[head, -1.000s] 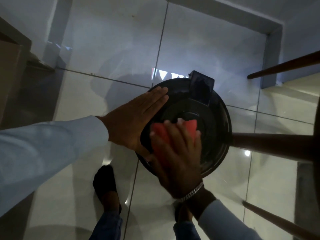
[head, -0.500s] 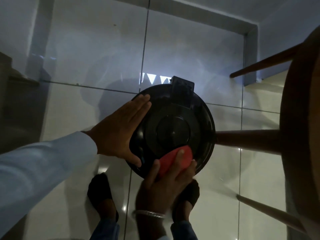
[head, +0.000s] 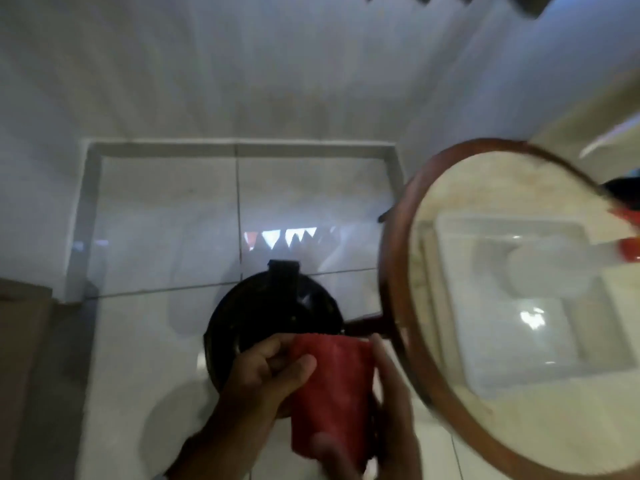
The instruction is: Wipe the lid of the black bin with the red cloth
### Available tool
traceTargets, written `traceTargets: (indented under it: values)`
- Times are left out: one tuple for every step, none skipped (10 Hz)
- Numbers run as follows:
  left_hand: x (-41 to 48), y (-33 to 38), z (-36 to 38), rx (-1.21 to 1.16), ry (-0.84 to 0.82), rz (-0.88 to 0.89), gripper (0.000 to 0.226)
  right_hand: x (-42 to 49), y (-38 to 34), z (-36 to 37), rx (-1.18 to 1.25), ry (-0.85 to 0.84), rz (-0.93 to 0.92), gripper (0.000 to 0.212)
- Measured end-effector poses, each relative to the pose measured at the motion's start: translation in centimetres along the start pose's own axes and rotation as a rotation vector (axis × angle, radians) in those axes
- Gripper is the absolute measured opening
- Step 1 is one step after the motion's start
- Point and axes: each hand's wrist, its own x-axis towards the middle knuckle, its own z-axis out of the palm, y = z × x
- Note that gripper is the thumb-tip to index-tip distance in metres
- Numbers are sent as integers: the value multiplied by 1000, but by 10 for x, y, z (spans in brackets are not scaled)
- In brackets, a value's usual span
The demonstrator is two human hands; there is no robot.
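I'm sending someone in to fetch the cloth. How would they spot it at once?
Find the round wooden-rimmed table on the right; beside it on the tiled floor stands a black bin. Over its near edge, the left hand and right hand hold the red cloth, the only bright red fabric there.

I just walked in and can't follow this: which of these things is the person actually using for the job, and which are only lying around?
In use:
red cloth, held by left hand and right hand
black bin with its lid

Just lying about:
round table
clear plastic container on the table
red-capped item, blurred
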Motion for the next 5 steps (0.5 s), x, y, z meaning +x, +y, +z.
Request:
traceTargets:
  values:
    - [2, 28, 79, -77, -139, -30, 21, -114, 74, 82, 261, 18, -166, 80]
    - [10, 38, 157, 77, -72, 30, 20, -134, 65, 94, 141, -62, -52, 70]
    - [18, 43, 208, 256, 74, 136, 25, -96, 52, 75, -47, 100, -96, 52]
    - [10, 59, 225, 419, 118, 142, 33, -71, 52, 75, -400, 39, -109, 63]
    - [-14, 84, 211, 619, 213, 264, 33, -72, 41, 64, -703, -94, -73, 74]
